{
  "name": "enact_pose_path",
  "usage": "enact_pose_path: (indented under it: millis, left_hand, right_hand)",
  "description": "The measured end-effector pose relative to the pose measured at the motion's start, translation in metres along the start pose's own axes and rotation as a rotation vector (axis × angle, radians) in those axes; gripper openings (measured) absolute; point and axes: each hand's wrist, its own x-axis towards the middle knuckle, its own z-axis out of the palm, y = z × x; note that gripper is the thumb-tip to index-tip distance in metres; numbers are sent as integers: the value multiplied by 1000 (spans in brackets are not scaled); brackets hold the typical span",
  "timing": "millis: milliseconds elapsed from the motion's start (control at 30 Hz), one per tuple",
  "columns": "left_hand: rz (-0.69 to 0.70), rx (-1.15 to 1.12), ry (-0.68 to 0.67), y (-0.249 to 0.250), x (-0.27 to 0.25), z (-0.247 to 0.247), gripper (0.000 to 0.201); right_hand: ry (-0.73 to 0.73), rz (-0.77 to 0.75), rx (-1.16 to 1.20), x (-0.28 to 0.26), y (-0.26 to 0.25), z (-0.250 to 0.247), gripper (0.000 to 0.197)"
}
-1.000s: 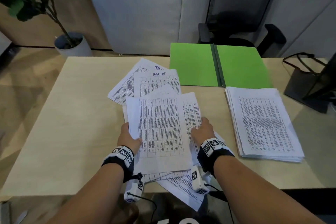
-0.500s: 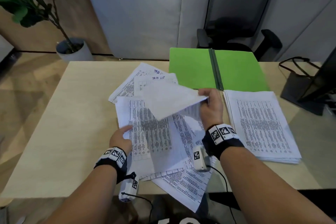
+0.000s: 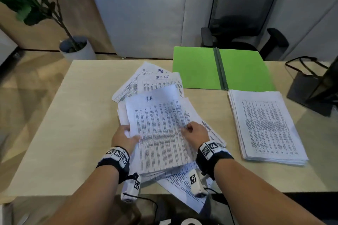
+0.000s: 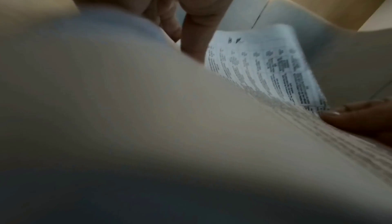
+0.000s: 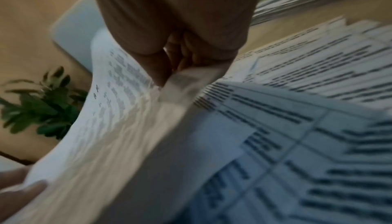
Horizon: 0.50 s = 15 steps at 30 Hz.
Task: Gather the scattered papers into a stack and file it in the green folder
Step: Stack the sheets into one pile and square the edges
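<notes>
A printed sheet headed "H.R" (image 3: 159,124) tops a small bundle held over the scattered papers (image 3: 146,82) in the middle of the table. My left hand (image 3: 126,136) grips the bundle's left edge, thumb on top. My right hand (image 3: 193,132) pinches the top sheet's right edge (image 5: 182,80) between thumb and fingers. The green folder (image 3: 197,69) lies open at the back right. In front of it sits a neat stack of papers (image 3: 265,126). More loose sheets (image 3: 182,192) overhang the table's near edge. The left wrist view is mostly filled by blurred paper (image 4: 265,66).
A dark monitor stand (image 3: 311,95) with a cable stands at the right edge of the table (image 3: 64,133). A black office chair (image 3: 243,14) is behind the folder. A potted plant (image 3: 75,47) stands on the floor at the back left.
My right hand lifted a sheet, turned it over and brought it down on the bundle in front of me. My left hand took hold of the bundle's left edge again.
</notes>
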Motion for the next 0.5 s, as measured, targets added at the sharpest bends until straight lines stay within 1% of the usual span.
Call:
enact_pose_path:
  millis: [33, 67, 133, 167, 267, 333, 367, 400, 500]
  left_hand:
    - [-11, 17, 24, -4, -1, -4, 55]
    - [-28, 20, 46, -10, 2, -7, 64]
    - [-34, 32, 47, -21, 10, -13, 82]
    - [-28, 43, 30, -25, 12, -14, 86]
    - [-4, 33, 5, -31, 17, -12, 88]
    - [6, 35, -13, -30, 17, -9, 87]
    - [8, 31, -21, -28, 16, -7, 87]
    - [12, 25, -21, -26, 14, -5, 86]
    - [14, 29, -21, -26, 14, -3, 83]
  right_hand:
    - [15, 46, -32, 1, 5, 0, 11]
    - [29, 82, -53, 3, 10, -2, 7]
    - [41, 108, -124, 6, 16, -3, 16]
    - [46, 116, -128, 6, 16, -4, 22]
    - [25, 187, -28, 1, 10, 2, 42]
    - [-40, 220, -17, -1, 4, 8, 47]
    - [-83, 226, -34, -1, 2, 11, 47]
    - [-120, 223, -56, 1, 0, 13, 42]
    - [-160, 150, -122, 7, -1, 16, 10]
